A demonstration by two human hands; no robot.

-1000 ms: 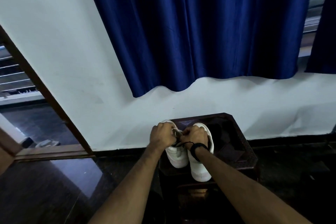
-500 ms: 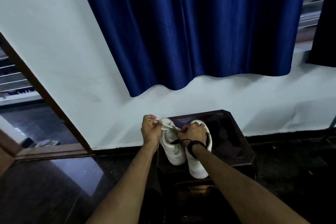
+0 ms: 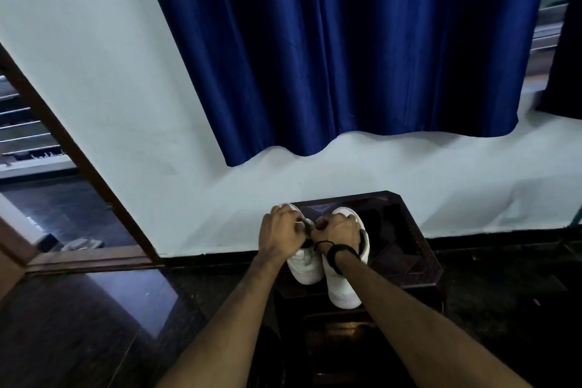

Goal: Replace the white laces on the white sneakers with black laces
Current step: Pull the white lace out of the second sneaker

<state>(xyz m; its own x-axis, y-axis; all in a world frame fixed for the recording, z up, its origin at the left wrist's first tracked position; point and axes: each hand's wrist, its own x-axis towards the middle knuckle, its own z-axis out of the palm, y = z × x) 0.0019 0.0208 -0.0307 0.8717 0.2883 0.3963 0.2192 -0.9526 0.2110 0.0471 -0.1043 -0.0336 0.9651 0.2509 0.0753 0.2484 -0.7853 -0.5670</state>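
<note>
Two white sneakers stand side by side on a dark wooden stool [image 3: 409,249], toes toward me. Over the left sneaker [image 3: 307,268] my left hand [image 3: 280,238] curls and pinches a white lace [image 3: 298,221] at the top eyelets. My right hand [image 3: 338,230] is fisted over the throat of the right sneaker [image 3: 343,290], fingers curled round something I cannot make out, close to the left hand. A black band sits on my right wrist. A dark bit of lace [image 3: 308,242] shows between the two hands. Both hands hide the eyelets.
The stool stands against a white wall [image 3: 126,104] under a blue curtain [image 3: 346,57]. A brown door frame [image 3: 78,161] opens at the left, with a sandal [image 3: 82,242] on the floor beyond it. Dark glossy floor [image 3: 94,324] surrounds the stool.
Half a second ago my left hand had drawn the white lace out to the left; now it is back over the left sneaker, beside my right hand. The right hand barely moved.
</note>
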